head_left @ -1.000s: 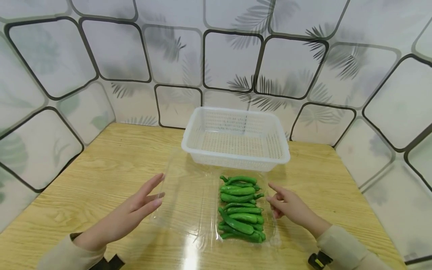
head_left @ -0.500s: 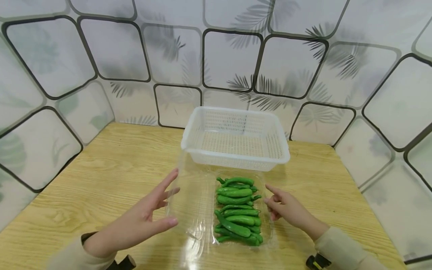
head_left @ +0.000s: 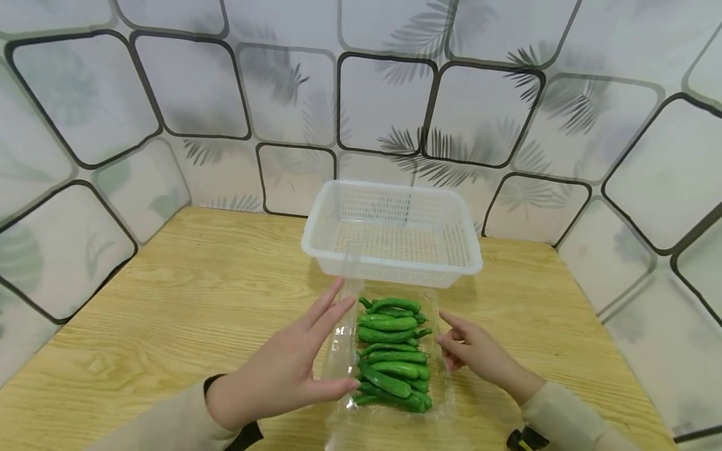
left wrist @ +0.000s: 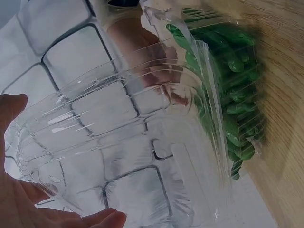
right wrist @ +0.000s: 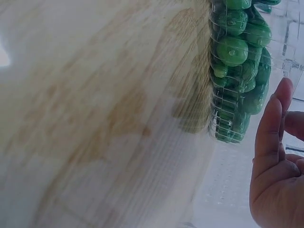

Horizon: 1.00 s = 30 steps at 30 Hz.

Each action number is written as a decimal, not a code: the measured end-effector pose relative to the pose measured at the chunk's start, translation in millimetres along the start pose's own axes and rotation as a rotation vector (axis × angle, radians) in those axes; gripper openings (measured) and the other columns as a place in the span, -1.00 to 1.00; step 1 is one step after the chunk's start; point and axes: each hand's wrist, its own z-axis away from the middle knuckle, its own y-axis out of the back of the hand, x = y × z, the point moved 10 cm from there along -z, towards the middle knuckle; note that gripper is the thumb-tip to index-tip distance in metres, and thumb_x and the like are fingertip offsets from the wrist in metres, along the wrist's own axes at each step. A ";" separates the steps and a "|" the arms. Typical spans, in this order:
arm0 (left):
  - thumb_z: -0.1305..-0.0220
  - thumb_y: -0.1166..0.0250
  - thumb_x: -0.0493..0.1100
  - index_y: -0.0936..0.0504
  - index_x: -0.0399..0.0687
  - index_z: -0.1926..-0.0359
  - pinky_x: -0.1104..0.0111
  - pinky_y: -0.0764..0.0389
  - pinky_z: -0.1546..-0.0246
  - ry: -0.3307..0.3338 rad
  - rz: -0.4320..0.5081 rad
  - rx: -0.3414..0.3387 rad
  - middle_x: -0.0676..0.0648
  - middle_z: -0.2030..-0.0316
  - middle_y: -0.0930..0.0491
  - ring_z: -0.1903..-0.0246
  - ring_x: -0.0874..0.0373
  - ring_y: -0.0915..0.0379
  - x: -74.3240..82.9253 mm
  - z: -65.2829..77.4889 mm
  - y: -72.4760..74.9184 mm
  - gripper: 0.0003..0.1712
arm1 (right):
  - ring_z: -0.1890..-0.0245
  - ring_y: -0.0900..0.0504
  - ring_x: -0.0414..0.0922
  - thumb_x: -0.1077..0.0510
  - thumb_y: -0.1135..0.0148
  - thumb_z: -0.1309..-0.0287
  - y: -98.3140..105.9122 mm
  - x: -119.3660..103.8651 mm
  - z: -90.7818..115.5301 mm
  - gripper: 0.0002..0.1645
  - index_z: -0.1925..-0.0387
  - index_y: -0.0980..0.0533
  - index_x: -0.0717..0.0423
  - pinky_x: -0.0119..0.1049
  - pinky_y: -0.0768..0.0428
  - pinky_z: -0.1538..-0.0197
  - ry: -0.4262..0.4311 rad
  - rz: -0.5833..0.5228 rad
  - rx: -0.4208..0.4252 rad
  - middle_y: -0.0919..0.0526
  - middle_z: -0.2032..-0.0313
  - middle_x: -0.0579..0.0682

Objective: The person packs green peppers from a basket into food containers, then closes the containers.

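Note:
Green peppers (head_left: 393,356) lie stacked in the base of a clear plastic clamshell box (head_left: 447,389) on the wooden table. Its hinged lid (left wrist: 90,111) stands raised on the left side, nearly edge-on in the head view. My left hand (head_left: 282,366) is behind the lid with thumb and fingers spread, fingertips against its outer face. At the box's right rim my right hand (head_left: 479,352) pinches the edge between thumb and forefinger, the other fingers curled below. In the right wrist view the peppers (right wrist: 233,51) show through the box wall.
A white perforated plastic basket (head_left: 393,260) stands directly behind the box, and the raised lid overlaps its front in the head view. Patterned wall covering (head_left: 383,103) encloses the table (head_left: 186,288) at the back and sides.
My left hand has moved right, swinging the lid up from lying tilted out at the left to nearly upright. The box and my right hand have shifted slightly left.

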 end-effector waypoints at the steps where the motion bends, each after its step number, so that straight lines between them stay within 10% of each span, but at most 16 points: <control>1: -0.12 -0.26 0.27 0.02 0.00 -0.45 0.36 -0.53 0.35 -0.014 -0.007 -0.001 -0.06 -0.45 0.23 0.23 0.20 -0.50 2.0 -1.7 -2.4 0.02 | 0.59 -0.55 -0.08 0.13 -0.04 -0.34 -0.2 0.2 -0.1 -0.18 -0.38 0.12 0.42 -0.18 -0.60 0.43 0.001 0.001 -0.001 -0.52 0.50 0.12; 9: -0.14 -0.24 0.26 0.00 0.05 -0.44 0.49 -0.39 0.51 -0.054 -0.030 -0.028 -0.06 -0.45 0.22 0.60 0.39 -0.25 9.0 -8.8 -17.0 -0.01 | 0.58 -0.56 -0.06 0.10 -0.07 -0.32 -0.5 4.8 -1.6 -0.16 -0.38 0.11 0.42 -0.19 -0.60 0.43 -0.006 0.008 -0.019 -0.52 0.51 0.09; 30: -0.11 -0.20 0.35 -0.05 0.03 -0.43 0.39 -0.56 0.36 -0.115 -0.213 -0.073 -0.11 -0.43 0.10 -0.03 0.12 -0.43 18.8 -21.9 -37.1 0.00 | 0.58 -0.56 -0.02 0.13 -0.06 -0.32 -2.2 1.4 -4.6 -0.19 -0.37 0.08 0.43 -0.18 -0.60 0.43 0.018 0.052 -0.033 -0.52 0.53 0.07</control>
